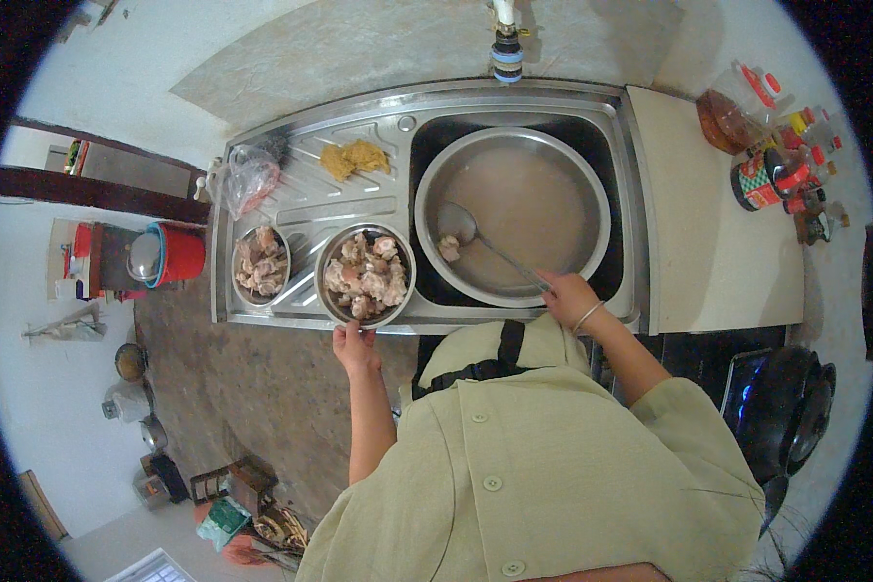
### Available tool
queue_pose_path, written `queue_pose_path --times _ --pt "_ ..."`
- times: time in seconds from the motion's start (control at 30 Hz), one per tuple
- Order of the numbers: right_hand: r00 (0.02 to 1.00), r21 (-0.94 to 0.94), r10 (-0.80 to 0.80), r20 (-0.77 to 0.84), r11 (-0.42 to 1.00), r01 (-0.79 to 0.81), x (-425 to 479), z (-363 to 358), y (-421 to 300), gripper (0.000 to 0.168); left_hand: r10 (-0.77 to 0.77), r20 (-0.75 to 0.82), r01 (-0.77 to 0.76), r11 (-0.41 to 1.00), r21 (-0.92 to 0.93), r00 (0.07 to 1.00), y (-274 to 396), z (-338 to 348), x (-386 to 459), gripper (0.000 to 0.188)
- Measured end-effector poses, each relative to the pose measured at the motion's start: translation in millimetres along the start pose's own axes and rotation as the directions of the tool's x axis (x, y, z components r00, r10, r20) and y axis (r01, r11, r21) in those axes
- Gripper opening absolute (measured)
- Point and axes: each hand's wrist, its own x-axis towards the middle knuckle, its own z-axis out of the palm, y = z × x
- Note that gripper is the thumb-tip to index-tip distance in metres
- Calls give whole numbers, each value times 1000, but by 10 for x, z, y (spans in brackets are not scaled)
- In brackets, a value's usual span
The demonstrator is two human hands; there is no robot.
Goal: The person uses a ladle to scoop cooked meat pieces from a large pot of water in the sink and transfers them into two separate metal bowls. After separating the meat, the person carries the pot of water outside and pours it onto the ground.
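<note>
My right hand (573, 300) grips the handle of a metal ladle (457, 222). The ladle's bowl is at the left side of a large steel basin (602, 218), which sits in the sink and holds cloudy brownish water. By the ladle, a pale chunk of meat (449, 248) shows at the water's surface. With my left hand (356, 349) I hold the near rim of a round steel bowl (321, 251) full of meat chunks (367, 276). Left of it, a smaller steel bowl (289, 251) also contains pieces of meat (262, 269).
A yellow cloth (354, 158) and a clear plastic bag (251, 178) lie on the ribbed drainboard (335, 211). Above the sink hangs a tap (507, 54). Bottles and jars (760, 178) line the right counter's far end. A black pan (775, 407) is at the lower right.
</note>
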Motion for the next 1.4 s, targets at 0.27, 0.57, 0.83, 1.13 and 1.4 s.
queue_pose_path --times 0.27,0.57,0.83,1.13,1.4 --pt "995 332 73 74 939 -94 -61 -143 97 34 6 1 -6 1000 -16 1000 32 28 -32 11" --pt "994 -105 13 -107 994 -25 -332 -350 187 37 -9 1 9 999 38 1000 24 23 -34 11" --pt "995 -167 -45 84 984 59 -484 -604 54 38 -8 6 8 999 35 1000 -30 -25 36 12" --pt "996 -69 -54 76 996 59 -398 -236 300 39 -15 13 14 999 35 1000 39 20 -19 13" --pt "989 14 -117 -91 993 118 -208 171 548 39 -18 12 17 999 33 1000 -2 -24 30 12"
